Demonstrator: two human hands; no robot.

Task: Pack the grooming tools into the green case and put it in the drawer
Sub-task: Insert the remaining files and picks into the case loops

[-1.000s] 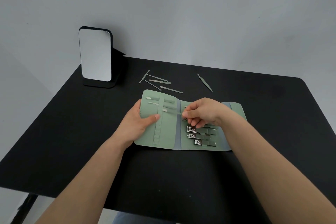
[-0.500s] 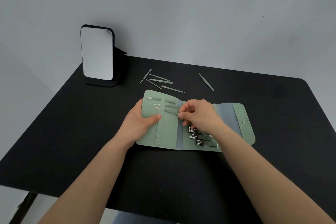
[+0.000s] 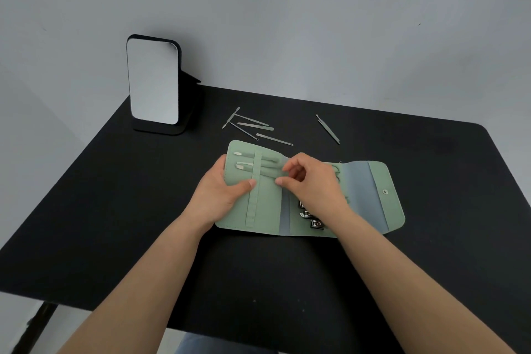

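Under both hands lay the green case (image 3: 267,204), spread flat on the bench (image 3: 115,210); the left hand (image 3: 227,190) gripped its edge to steady it while the right hand (image 3: 310,181) pinched a slim tool (image 3: 268,172) toward the loops, loose tools (image 3: 253,128) waiting beyond.

You faced a plain grey wall (image 3: 316,23) under soft, even light. Your black counter (image 3: 115,224) stood against it, a dark-framed mirror (image 3: 153,80) upright at its far left.

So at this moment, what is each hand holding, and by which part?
The left hand grips the green case by its left edge, thumb on the inside. The right hand pinches at a slim tool there; the exact spot is hidden.
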